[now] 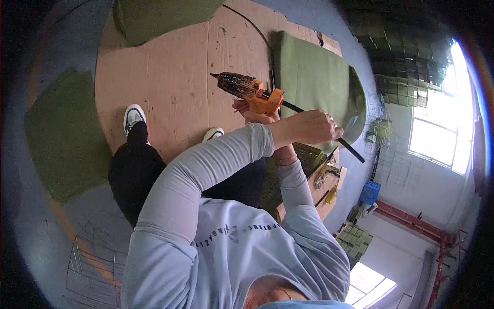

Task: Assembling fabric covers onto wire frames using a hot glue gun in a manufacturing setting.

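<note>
An orange hot glue gun [267, 103], its front end crusted with black glue, points to the left above the brown board. My right hand [256, 116] grips it from below, the fingers partly hidden behind the body. A long black glue stick [353, 150] runs out of the gun's back end toward the lower right. My left hand [315, 126] is closed around that stick, with my left forearm crossing over my right wrist. Just behind the hands lies a large green panel [316, 77] with a curled right end.
A stained brown board [175, 77] covers the floor around my shoes [135, 116]. More green sheets lie at the far edge [164, 20] and at the left [67, 139]. To the right are a small wooden board [324, 206] with tools, a blue crate [369, 192] and wire racks.
</note>
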### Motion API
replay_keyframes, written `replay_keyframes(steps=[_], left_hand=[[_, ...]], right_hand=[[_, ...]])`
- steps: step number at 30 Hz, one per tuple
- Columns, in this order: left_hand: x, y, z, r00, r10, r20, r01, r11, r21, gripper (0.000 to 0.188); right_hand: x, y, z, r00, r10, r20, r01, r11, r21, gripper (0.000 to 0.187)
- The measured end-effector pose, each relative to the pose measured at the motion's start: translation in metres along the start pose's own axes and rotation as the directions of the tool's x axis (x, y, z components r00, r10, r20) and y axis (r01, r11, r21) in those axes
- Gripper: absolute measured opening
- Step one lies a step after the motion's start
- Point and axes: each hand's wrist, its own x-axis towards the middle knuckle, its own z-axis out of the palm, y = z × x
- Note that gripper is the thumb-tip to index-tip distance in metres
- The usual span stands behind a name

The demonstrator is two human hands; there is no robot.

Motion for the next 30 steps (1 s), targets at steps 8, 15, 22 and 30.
replay_keyframes(steps=[8, 15, 22, 30], left_hand=[[-0.009, -0.015, -0.008, 0.994, 0.002, 0.113, 0.016, 0.987, -0.163, 0.031], [0.008, -0.185, -0.18, 0.971, -0.163, -0.177, 0.209, 0.935, 0.286, 0.014], [-0.039, -0.368, -0.41, 0.563, -0.752, -0.344, 0.712, 0.229, 0.664, 0.026], [-0.063, -0.448, -0.414, -0.006, -0.996, 0.094, 0.622, -0.078, -0.779, 0.02]], right_hand=[[0.042, 0.001, -0.002, 0.998, -0.024, 0.066, 0.006, 0.968, 0.252, 0.054], [0.031, 0.014, -0.042, 0.922, -0.367, 0.121, 0.366, 0.93, 0.03, 0.047], [0.045, 0.018, -0.068, 0.914, -0.403, 0.031, 0.397, 0.909, 0.125, 0.042], [0.031, 0.027, -0.074, 0.852, -0.522, 0.043, 0.503, 0.839, 0.208, 0.041]])
